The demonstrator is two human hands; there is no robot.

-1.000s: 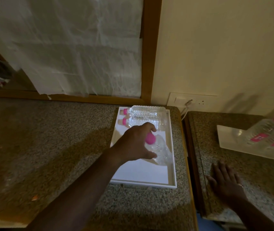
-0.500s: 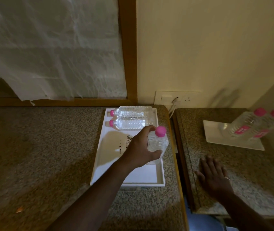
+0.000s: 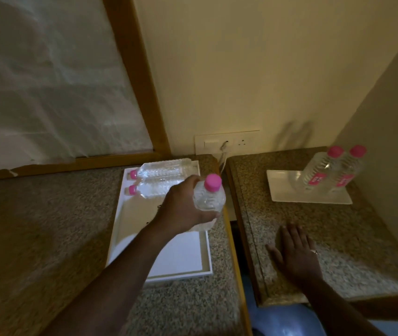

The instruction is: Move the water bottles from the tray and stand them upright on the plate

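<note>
My left hand (image 3: 183, 209) grips a clear water bottle with a pink cap (image 3: 209, 198), held upright above the right edge of the white tray (image 3: 185, 258). Two more pink-capped bottles (image 3: 161, 177) lie on their sides at the tray's far end, caps to the left. On the right counter a white rectangular plate (image 3: 282, 190) carries two upright bottles (image 3: 333, 170) with pink labels. My right hand (image 3: 294, 255) rests flat, palm down, on that counter, in front of the plate.
A narrow gap (image 3: 235, 229) separates the left granite counter from the right one. A wall socket with a plugged cable (image 3: 225, 144) sits behind the gap. A wood-framed panel covered in white sheeting (image 3: 55, 88) rises behind the left counter. A wall closes the right side.
My left hand lifted the bottle off the tray floor, turned it upright and carried it to the tray's right edge. The right hand stayed flat on the counter.
</note>
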